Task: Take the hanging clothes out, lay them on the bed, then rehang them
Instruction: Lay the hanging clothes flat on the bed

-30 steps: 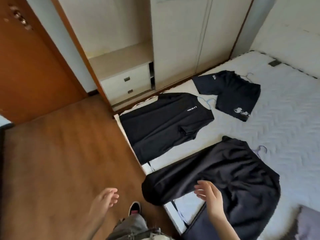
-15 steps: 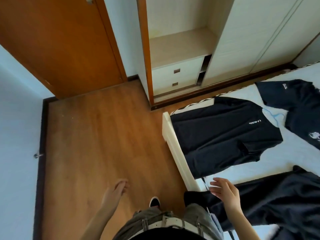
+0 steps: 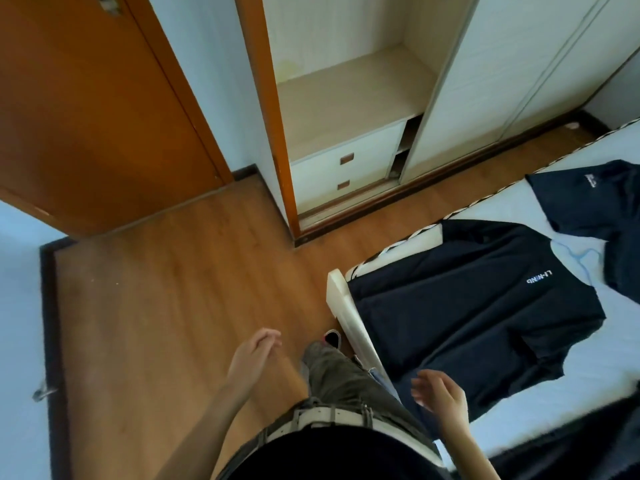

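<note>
A dark T-shirt with white chest lettering (image 3: 467, 306) lies flat on the white bed (image 3: 561, 403), on a light blue hanger (image 3: 581, 256). A second dark shirt (image 3: 595, 202) lies further back at the right edge. A third dark garment (image 3: 588, 441) shows at the lower right corner. My left hand (image 3: 252, 358) hangs over the wooden floor, fingers apart, holding nothing. My right hand (image 3: 440, 400) hovers above the bed's near edge beside the lettered shirt, fingers apart and empty. The open wardrobe (image 3: 346, 98) stands ahead; its rail is out of view.
Two white drawers (image 3: 343, 171) sit under the wardrobe shelf. An orange door (image 3: 86, 116) is at the left. The bed's white footboard corner (image 3: 339, 289) juts out near my shoe (image 3: 332, 337). Wooden floor (image 3: 166, 306) lies between me and the wardrobe.
The view has swung left from the bed toward the wardrobe and door. My right hand has come off the nearest dark garment; both hands stay empty.
</note>
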`<state>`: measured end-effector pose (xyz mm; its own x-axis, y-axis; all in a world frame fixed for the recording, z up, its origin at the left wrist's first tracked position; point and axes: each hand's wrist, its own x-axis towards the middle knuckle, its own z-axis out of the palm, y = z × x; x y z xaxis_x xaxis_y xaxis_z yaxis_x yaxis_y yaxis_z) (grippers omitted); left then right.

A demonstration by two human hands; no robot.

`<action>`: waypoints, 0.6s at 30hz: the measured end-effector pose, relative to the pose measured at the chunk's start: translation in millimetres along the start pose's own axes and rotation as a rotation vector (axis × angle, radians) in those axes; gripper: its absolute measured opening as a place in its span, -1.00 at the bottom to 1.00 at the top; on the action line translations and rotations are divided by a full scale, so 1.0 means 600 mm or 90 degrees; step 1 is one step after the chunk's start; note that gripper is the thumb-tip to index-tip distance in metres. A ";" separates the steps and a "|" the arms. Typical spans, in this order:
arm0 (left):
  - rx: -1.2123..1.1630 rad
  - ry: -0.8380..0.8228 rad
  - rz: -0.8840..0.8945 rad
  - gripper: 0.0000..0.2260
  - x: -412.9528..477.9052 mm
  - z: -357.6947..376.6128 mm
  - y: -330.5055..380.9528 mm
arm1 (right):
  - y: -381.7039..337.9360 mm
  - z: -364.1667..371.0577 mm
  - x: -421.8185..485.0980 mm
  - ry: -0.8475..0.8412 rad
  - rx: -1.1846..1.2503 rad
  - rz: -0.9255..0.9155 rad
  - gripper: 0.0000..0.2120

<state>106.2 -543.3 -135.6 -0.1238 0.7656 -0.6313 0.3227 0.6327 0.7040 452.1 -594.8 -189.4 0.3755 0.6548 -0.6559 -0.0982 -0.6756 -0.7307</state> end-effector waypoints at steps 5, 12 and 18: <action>-0.022 0.032 -0.023 -0.80 0.115 -0.094 0.076 | -0.165 0.106 0.089 -0.021 0.002 -0.023 -0.81; -0.005 0.002 -0.041 -0.78 0.286 -0.177 0.177 | -0.326 0.207 0.187 0.022 0.045 -0.062 -0.78; 0.148 -0.139 0.021 -0.82 0.513 -0.196 0.343 | -0.379 0.272 0.255 0.165 0.139 -0.025 -0.75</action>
<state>24.1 -163.9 -146.9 0.0874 0.7263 -0.6819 0.5323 0.5445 0.6482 381.5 -285.7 -154.3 0.6014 0.5527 -0.5770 -0.2638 -0.5443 -0.7963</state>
